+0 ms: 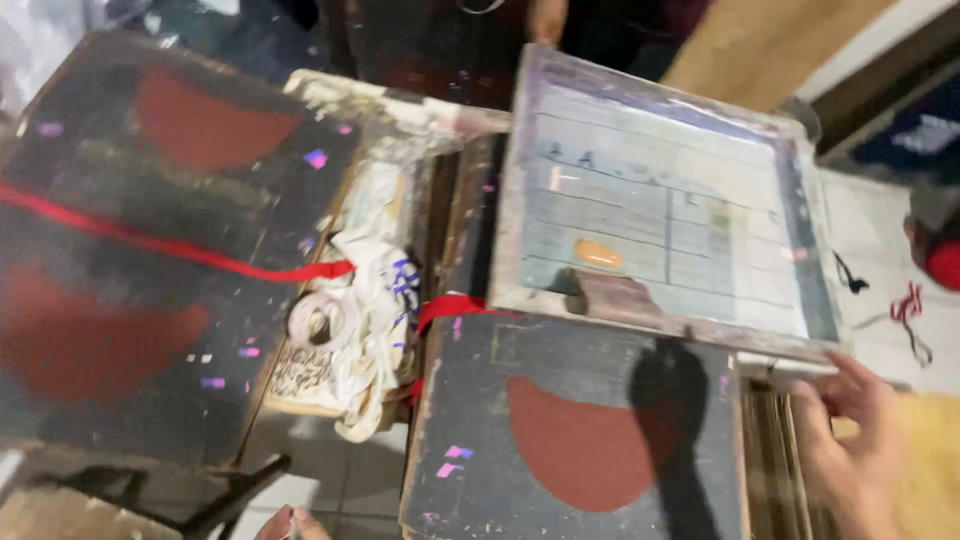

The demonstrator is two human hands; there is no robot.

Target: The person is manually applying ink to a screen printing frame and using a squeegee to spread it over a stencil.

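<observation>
My right hand [850,450] is at the lower right with its fingers apart, just below the near right corner of a wooden screen-printing frame [515,180]. It holds nothing that I can see. A yellow cloth [930,470] lies beside it. The frame's mesh carries an orange ink blob [598,253], and a wooden squeegee [615,295] rests on its near edge. Below the frame lies a dark board [470,400] with a red half-circle print [575,445]. Only a sliver of my left hand [290,525] shows at the bottom edge, and its fingers are hidden.
A second dark board [150,250] with red prints is on the left, crossed by a red strap [170,245]. Between the boards lie a stained white rag [375,300] and a tape roll [315,320]. Another person [545,20] stands beyond the frame. Tiled floor [340,470] shows below.
</observation>
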